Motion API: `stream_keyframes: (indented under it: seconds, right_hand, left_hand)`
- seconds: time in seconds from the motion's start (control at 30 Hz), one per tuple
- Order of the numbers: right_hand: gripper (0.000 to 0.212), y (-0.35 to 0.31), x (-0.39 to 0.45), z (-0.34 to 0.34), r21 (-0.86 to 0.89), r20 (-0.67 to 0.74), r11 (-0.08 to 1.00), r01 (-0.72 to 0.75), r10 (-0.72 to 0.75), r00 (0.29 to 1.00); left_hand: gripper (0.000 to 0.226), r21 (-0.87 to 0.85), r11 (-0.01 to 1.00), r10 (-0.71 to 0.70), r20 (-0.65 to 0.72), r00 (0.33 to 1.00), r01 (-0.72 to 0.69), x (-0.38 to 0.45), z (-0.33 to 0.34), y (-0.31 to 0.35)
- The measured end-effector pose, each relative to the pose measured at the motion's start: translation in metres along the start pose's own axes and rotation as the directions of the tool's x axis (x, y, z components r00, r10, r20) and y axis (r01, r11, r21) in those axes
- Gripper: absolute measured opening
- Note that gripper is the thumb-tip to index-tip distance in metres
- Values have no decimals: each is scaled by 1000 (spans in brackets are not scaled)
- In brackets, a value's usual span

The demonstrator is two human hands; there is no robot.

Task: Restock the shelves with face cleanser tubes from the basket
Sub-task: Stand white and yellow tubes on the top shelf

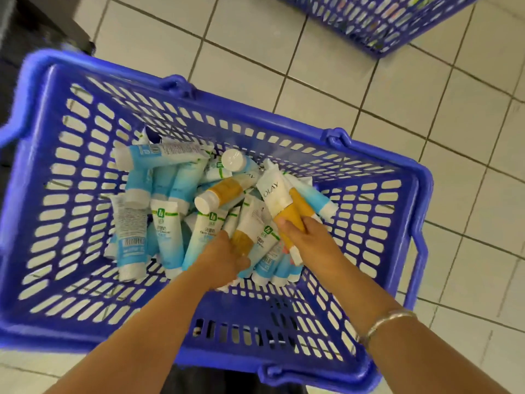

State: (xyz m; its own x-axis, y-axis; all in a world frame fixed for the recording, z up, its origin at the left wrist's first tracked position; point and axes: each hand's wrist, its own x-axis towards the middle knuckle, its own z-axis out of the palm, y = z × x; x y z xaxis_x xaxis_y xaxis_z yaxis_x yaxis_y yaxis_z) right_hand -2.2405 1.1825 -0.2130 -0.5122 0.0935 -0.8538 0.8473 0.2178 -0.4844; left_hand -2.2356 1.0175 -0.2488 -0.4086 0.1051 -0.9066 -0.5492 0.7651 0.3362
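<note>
A blue basket [369, 200] stood on the tiled floor [369, 89], holding a loose heap of face cleanser tubes [167, 234], mostly blue-and-white, too jumbled to count exactly. At least three were white-and-orange. The right hand [305, 237] had its grip clamped on one white-and-orange Olay tube [279, 200], raised slightly above the heap. The left hand [224, 258] reached into the pile, fingers curled on another orange-banded tube [244, 237]. A second blue basket [375, 21] sat well apart, its contents blurred.
</note>
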Motion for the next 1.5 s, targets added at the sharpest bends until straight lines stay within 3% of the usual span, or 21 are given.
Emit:
stream_keyframes:
  seconds: [0.1,0.2,0.33,0.47,0.63,0.77,0.9,1.0,1.1,1.17,1.37,1.5]
  right_hand:
    - [17,-10,-33,-4,114,1,992,-46,47,999]
    - [18,-34,-72,-1,259,-6,962,-82,86,996]
    - [16,-91,-132,11,449,36,890,-83,75,997]
    - [32,-170,-200,24,407,57,909,91,-124,991]
    - [40,-265,-286,41,294,130,910,293,-341,931]
    - [22,-320,-364,63,347,230,874,342,-432,872]
    - [20,-349,-445,89,321,325,848,421,-516,792]
    - [10,-357,-500,103,266,412,814,516,-580,703]
    - [20,-357,-555,121,257,510,782,568,-609,608]
    - [23,-355,-591,133,265,582,761,592,-616,531]
    - [20,-350,-698,172,296,755,669,681,-601,263]
    - [21,-341,-771,194,330,802,613,718,-583,129]
  left_hand:
    - [18,-339,940,-1,105,994,36,-38,-13,-9]
    - [13,-603,797,-21,28,999,34,-90,-29,-10]
    - [9,-799,596,-25,-116,993,-78,-167,-64,4]
    - [23,-909,374,-12,-202,979,-183,-243,-122,25]
    - [45,-895,257,50,-366,929,-366,-350,-192,30]
    - [35,-826,137,12,-550,835,-547,-445,-225,26]
    - [29,-723,89,-64,-691,720,-685,-540,-228,11]
    - [30,-665,44,-141,-743,654,-746,-600,-212,-4]
    - [25,-609,32,-234,-776,586,-793,-657,-190,-19]
    - [36,-562,25,-283,-797,533,-827,-696,-175,-29]
    - [38,-363,-17,-423,-841,336,-932,-809,-143,-63]
    - [36,-237,-6,-451,-867,214,-972,-880,-123,-92]
